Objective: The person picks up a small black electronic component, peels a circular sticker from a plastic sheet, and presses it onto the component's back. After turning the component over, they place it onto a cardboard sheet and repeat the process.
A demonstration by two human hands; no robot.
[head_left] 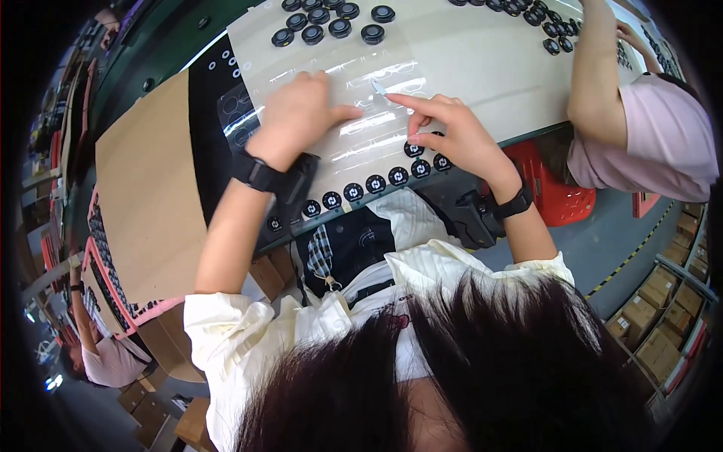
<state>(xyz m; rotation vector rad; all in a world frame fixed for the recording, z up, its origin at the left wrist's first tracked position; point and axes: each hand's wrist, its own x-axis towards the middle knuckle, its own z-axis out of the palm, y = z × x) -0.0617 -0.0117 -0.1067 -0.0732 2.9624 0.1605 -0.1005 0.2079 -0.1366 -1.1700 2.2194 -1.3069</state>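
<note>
My left hand (297, 113) lies over a clear plastic sheet (376, 124) with round outlines, its thumb stretched to the right; the fingers are slightly blurred. To the right, my right hand (456, 132) hovers by the same sheet, index finger extended and the others bent. A small pale bluish sliver (379, 88) shows at that index fingertip; whether it sticks to the finger or lies on the sheet I cannot tell. Along the near table edge runs a row of black discs (375, 184) with white markings. Several black round parts (340, 29) sit beyond the sheet.
A brown cardboard sheet (151, 188) lies at the left beside a dark strip holding another clear film (235, 113). A co-worker's arm (599, 75) reaches over the table at the right, near more black round parts (552, 47). Below stands a red plastic stool (557, 196).
</note>
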